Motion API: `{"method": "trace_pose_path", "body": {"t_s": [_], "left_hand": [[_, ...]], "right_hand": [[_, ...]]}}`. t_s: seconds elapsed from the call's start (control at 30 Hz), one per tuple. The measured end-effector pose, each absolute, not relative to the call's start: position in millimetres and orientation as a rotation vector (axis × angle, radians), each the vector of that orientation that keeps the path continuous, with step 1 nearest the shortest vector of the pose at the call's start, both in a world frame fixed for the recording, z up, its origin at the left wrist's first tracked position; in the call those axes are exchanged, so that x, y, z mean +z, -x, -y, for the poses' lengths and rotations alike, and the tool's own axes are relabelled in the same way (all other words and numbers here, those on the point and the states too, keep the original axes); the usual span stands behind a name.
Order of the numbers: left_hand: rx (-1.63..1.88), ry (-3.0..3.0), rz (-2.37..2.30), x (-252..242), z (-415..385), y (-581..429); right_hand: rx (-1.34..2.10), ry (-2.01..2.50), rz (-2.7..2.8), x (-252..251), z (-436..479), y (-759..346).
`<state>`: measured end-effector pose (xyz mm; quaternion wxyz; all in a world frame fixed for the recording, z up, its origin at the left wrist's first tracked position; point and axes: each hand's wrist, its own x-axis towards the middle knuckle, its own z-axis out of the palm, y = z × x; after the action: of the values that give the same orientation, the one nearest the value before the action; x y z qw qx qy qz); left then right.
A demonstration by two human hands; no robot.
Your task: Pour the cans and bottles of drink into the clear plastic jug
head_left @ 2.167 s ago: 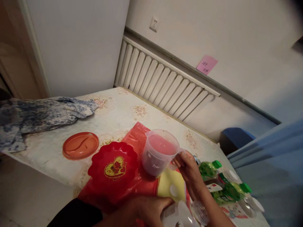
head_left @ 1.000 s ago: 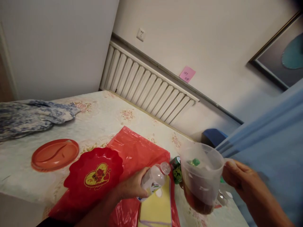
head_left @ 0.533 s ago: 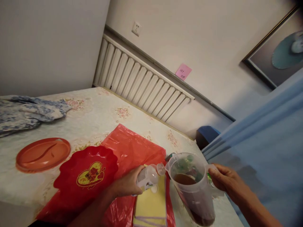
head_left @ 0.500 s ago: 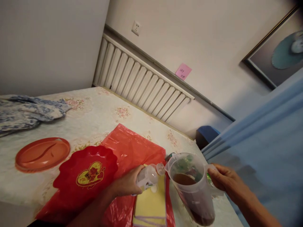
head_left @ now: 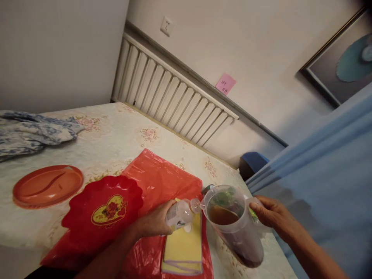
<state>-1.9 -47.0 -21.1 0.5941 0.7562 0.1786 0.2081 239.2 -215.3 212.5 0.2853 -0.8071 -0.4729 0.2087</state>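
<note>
A clear plastic bottle (head_left: 181,215) with a label is gripped in my left hand (head_left: 155,223), tilted so its open mouth points right. My right hand (head_left: 266,211) is closed around the handle of a translucent plastic pitcher (head_left: 240,236). Brown liquid (head_left: 223,215) stands inside the pitcher, which leans toward the bottle. Its spout is at the bottle's mouth; whether liquid is flowing between them I cannot tell. Below the bottle lies a folded yellow cloth (head_left: 183,252) with a small white round thing (head_left: 187,228), perhaps a cap, on it.
A red scalloped tray (head_left: 84,205) with a gold heart lies left, partly on a red plastic bag (head_left: 165,174). Farther left are an orange oval lid (head_left: 48,186) and a blue-patterned cloth (head_left: 37,133). A flowered tablecloth (head_left: 116,143) covers the table; a blue curtain (head_left: 328,186) hangs right.
The pitcher has tipped further toward the bottle, and its spout now meets the bottle's mouth. The liquid inside has shifted toward the spout. Both hands keep their hold.
</note>
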Motion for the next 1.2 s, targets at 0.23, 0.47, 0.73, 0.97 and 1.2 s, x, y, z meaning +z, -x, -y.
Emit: {"method": "trace_pose_path", "body": {"t_s": [0.23, 0.47, 0.73, 0.97, 1.2], "left_hand": [[0.473, -1.763, -0.424, -16.8, 49.9, 3.2], [0.503, -1.763, -0.393, -18.6, 49.0, 4.5], [0.473, -1.789, -0.382, -26.2, 47.0, 2.7], [0.482, -1.796, -0.391, -26.6, 45.2, 3.1], [0.481, -1.792, -0.379, -21.6, 46.4, 4.2]], "right_hand": [[0.555, 2.168, 1.315, 215.6, 211.6, -240.0], [0.565, 2.205, 1.382, 216.0, 210.2, -246.1], [0.579, 2.230, 1.468, 223.8, 207.6, -240.8], [0.559, 2.267, 1.521, 228.6, 205.3, -239.0], [0.522, 2.270, 1.545, 234.3, 205.3, -235.9]]}}
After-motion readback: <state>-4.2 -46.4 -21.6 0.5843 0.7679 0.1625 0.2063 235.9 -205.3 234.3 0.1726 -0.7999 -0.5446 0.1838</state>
